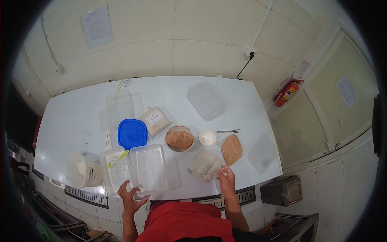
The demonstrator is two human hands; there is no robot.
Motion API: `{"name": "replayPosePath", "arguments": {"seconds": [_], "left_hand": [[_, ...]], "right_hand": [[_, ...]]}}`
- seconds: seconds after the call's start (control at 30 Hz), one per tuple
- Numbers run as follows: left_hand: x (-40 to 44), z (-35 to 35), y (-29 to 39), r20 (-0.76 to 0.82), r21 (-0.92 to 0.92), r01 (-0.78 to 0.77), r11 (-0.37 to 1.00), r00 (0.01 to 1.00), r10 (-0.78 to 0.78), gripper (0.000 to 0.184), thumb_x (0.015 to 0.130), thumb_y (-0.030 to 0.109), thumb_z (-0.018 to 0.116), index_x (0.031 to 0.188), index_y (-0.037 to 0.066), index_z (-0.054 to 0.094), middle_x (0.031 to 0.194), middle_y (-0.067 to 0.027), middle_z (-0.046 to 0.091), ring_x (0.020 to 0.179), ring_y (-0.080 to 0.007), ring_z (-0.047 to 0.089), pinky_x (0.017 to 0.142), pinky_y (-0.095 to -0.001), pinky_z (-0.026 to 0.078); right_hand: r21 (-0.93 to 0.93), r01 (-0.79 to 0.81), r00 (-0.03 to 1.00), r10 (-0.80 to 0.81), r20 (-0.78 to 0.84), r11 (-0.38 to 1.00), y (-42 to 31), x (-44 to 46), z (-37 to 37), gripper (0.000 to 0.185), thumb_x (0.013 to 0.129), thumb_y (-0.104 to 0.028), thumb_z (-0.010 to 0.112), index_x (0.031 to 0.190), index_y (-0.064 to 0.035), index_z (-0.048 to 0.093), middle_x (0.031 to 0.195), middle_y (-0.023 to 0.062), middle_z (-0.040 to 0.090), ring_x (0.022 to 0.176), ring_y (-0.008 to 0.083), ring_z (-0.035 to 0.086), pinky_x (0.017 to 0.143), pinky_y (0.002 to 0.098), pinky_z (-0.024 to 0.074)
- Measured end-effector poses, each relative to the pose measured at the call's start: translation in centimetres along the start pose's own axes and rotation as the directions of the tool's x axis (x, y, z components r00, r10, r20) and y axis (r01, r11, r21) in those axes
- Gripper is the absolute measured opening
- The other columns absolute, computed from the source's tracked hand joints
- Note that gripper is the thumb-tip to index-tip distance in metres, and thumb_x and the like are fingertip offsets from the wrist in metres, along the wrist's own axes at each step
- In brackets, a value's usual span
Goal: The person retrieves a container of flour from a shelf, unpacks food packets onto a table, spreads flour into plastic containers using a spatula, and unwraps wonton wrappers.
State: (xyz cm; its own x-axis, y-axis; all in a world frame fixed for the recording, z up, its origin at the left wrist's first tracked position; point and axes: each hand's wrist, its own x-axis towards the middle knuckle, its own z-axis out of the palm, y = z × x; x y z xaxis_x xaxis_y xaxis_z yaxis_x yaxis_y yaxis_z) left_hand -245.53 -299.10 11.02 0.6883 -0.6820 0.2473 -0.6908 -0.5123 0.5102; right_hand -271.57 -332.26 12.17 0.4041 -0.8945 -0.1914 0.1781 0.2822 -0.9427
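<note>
At the table's front edge, my left hand [132, 197] has its fingers spread, just below a clear rectangular container [149, 167]. My right hand [225, 175] pinches the edge of a crumpled clear plastic bag [204, 164] with greyish contents. Behind the bag stand a small white bowl [207, 138] and a bowl with a brown food piece [179, 139] in it. A similar brown flat piece [231, 149] lies to the right, below a fork [229, 131]. Beside the clear container, a green spoon [118, 158] rests on another container [114, 171] with white residue.
A blue lid [132, 134] and a labelled bag [155, 120] lie behind the containers. At the left is a labelled tub [84, 171]. Clear lids [207, 100] lie at the back and right [263, 154]. A bin [281, 190] stands beyond the right front edge.
</note>
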Motion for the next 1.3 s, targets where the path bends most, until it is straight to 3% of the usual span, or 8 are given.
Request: {"name": "replayPosePath", "arguments": {"seconds": [0.1,0.27,0.43,0.57,0.67,0.93,1.23,1.3], "left_hand": [[0.4,-0.2,-0.1,-0.055,-0.068,-0.012,0.998,0.998,0.008,0.048,0.059,0.043,0.086,0.094,0.014,0.068,0.138,-0.0193,0.043,0.132,-0.0394,0.035,0.108,-0.0536,0.023],[2.2,-0.4,3.1,-0.198,-0.183,-0.083,0.980,0.979,0.046,0.046,0.063,0.038,0.084,0.098,0.014,0.069,0.140,-0.0213,0.043,0.132,-0.0411,0.036,0.109,-0.0530,0.027],[5.5,0.3,11.2,0.118,-0.440,-0.163,0.883,0.964,0.236,0.032,0.078,0.026,0.078,0.107,0.014,0.068,0.137,-0.0146,0.052,0.132,-0.0352,0.043,0.110,-0.0469,0.032],[7.4,1.9,15.5,0.163,-0.611,-0.283,0.739,0.869,0.467,0.041,0.084,0.019,0.075,0.123,0.012,0.062,0.135,-0.0110,0.056,0.128,-0.0313,0.049,0.107,-0.0432,0.037],[7.5,3.0,16.1,0.150,-0.651,-0.215,0.728,0.903,0.401,0.045,0.087,0.024,0.073,0.127,0.011,0.060,0.131,-0.0122,0.059,0.122,-0.0321,0.054,0.104,-0.0426,0.039],[9.6,4.1,17.0,0.271,-0.701,0.010,0.713,0.929,0.253,0.020,0.093,0.018,0.066,0.110,0.008,0.070,0.097,-0.0085,0.071,0.088,-0.0246,0.065,0.080,-0.0335,0.050],[9.6,5.3,15.6,0.516,-0.723,0.250,0.645,0.815,0.262,0.028,0.090,0.024,0.072,0.113,0.008,0.069,0.092,-0.0068,0.071,0.083,-0.0146,0.065,0.078,-0.0317,0.053],[9.4,5.6,15.3,0.537,-0.668,0.184,0.721,0.790,0.296,0.032,0.095,0.034,0.066,0.114,0.009,0.066,0.099,-0.0068,0.070,0.087,-0.0159,0.066,0.080,-0.0336,0.053]], "right_hand": [[-0.148,0.195,0.973,-0.172,0.154,0.970,-3.9,0.1,2.0,0.017,0.088,-0.003,0.071,0.095,-0.0080,0.057,0.085,-0.0047,0.052,0.072,0.0034,0.045,0.063,0.0190,0.0371],[-0.546,0.160,0.870,0.144,0.472,0.822,-9.7,-0.2,2.9,0.022,0.085,-0.005,0.074,0.098,-0.0064,0.057,0.077,-0.0063,0.050,0.064,0.0038,0.041,0.058,0.0195,0.0367],[-0.591,0.421,0.668,0.206,0.715,0.688,-9.4,-0.6,4.9,0.029,0.084,-0.018,0.076,0.103,-0.0046,0.058,0.079,0.0018,0.057,0.075,0.0110,0.051,0.069,0.0267,0.0452],[-0.498,0.421,0.692,0.086,0.717,0.758,-6.5,-0.1,5.3,0.023,0.091,-0.014,0.065,0.111,-0.0035,0.062,0.098,0.0071,0.067,0.089,0.0145,0.059,0.082,0.0281,0.0470],[-0.402,0.194,0.768,0.117,0.629,0.895,-3.9,-0.7,6.0,0.024,0.093,-0.011,0.061,0.115,-0.0039,0.064,0.100,0.0080,0.068,0.091,0.0154,0.062,0.084,0.0284,0.0472],[-0.548,0.544,0.785,-0.153,0.601,0.636,-5.0,-1.6,6.6,0.029,0.084,-0.007,0.069,0.112,-0.0069,0.068,0.100,0.0123,0.068,0.091,0.0294,0.065,0.080,0.0369,0.0515],[-0.577,0.680,0.725,-0.303,0.618,0.452,-3.0,-2.0,5.9,0.022,0.075,-0.010,0.078,0.096,-0.0053,0.072,0.088,0.0125,0.068,0.082,0.0302,0.064,0.075,0.0384,0.0505],[-0.555,0.624,0.764,-0.278,0.582,0.550,-2.1,-2.0,5.4,0.023,0.075,-0.010,0.081,0.094,-0.0019,0.070,0.088,0.0117,0.069,0.080,0.0252,0.065,0.075,0.0362,0.0511]]}}
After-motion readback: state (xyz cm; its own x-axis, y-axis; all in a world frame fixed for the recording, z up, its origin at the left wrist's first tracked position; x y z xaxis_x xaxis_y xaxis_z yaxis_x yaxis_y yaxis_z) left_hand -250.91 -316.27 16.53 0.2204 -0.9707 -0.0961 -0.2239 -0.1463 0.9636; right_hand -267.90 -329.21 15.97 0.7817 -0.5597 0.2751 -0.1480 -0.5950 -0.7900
